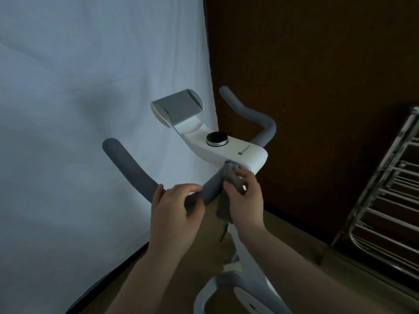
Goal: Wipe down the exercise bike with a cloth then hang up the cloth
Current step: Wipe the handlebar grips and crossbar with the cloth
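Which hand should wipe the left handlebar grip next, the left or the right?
Probably the right hand: it already holds the cloth against the bar by the console. The left hand grips the left handlebar bare, steadying it.

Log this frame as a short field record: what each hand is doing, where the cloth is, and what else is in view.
left hand: left hand grips the grey foam handlebar
right hand: right hand presses the grey cloth on the bar beside the white console
cloth: in use, not hung
nearby: metal drying rack at right; white backdrop sheet behind
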